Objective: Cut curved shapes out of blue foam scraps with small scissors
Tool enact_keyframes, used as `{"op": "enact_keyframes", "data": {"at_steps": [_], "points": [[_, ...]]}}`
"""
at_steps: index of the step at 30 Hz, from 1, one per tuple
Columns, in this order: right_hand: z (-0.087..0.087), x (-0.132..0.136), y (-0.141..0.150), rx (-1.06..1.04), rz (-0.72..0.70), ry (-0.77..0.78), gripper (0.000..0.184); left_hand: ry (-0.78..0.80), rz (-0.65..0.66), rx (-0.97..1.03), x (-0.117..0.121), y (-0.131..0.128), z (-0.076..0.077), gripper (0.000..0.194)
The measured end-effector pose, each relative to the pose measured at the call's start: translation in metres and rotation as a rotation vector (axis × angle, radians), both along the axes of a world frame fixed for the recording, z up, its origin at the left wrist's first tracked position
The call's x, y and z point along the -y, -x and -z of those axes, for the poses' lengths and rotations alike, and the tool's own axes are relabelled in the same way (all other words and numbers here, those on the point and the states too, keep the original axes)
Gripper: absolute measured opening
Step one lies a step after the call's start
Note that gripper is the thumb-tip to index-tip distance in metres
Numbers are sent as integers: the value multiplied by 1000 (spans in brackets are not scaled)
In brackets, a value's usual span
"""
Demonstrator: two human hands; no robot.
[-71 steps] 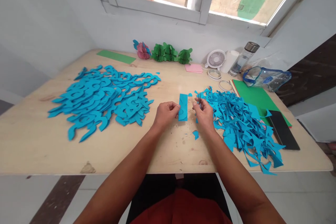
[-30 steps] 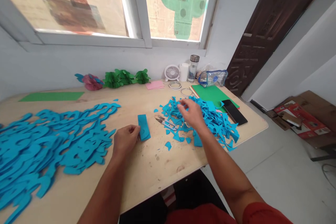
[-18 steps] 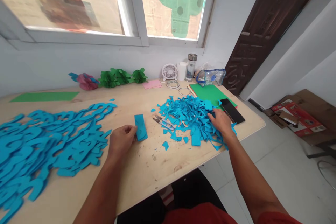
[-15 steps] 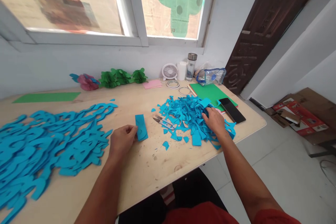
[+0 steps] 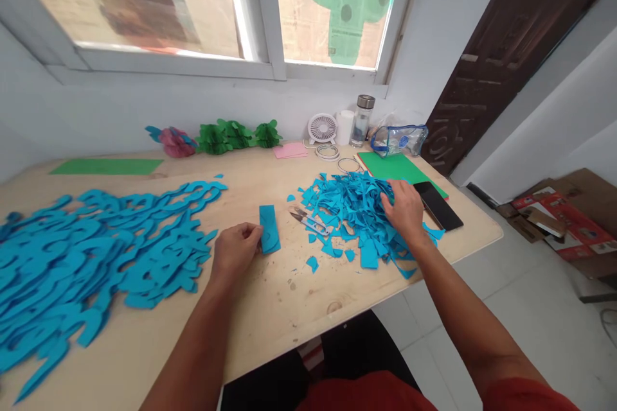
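My left hand (image 5: 237, 245) pinches the edge of a folded blue paper strip (image 5: 270, 230) with a curved line on it, low over the table. My right hand (image 5: 405, 207) rests at the right side of a heap of blue paper scraps (image 5: 354, 202), thumb and fingers apart and touching the scraps; its fingertips are partly hidden. Between the strip and the heap lie small thread snips (image 5: 311, 223), blades pointing left. To the left of my left hand spreads a large pile of wavy blue paper cutouts (image 5: 91, 257).
Along the wall stand green paper ornaments (image 5: 234, 135), a pink one (image 5: 177, 141), a small white fan (image 5: 322, 128), a glass bottle (image 5: 362, 121) and a clear pouch (image 5: 399, 140). Green paper (image 5: 393, 167) and a black phone (image 5: 438, 205) lie at the right.
My right hand has let go of the snips, leaving them on the table, and moved right to the scrap heap, shifting scraps there. The view has turned right. My left hand keeps the strip.
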State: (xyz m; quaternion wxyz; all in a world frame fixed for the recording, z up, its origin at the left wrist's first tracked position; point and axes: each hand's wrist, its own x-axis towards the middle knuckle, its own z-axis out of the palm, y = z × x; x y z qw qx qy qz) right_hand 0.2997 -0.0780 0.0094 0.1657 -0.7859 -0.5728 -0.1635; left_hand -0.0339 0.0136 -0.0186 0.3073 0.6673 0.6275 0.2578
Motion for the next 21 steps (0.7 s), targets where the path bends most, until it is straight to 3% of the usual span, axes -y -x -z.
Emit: {"op": "enact_keyframes", "data": {"at_steps": [2,4,5,14,17,21], "points": [[2,7,17,11,-222,-3,35,1,-1,7,0,0,0,23],[6,9,30,23,-464,149,31,0,-4,17,0,0,0,22],[8,9,32,37,-508,220,30,-3,-6,22,0,0,0,23],[15,-4,-17,132,-88,341,25,10,-4,28,-1,0,1,21],[18,-2,-16,136,-120,229,26,15,0,40,-1,0,2,22],[23,3,4,133,-280,15,25,4,-3,37,-1,0,2,22]]}}
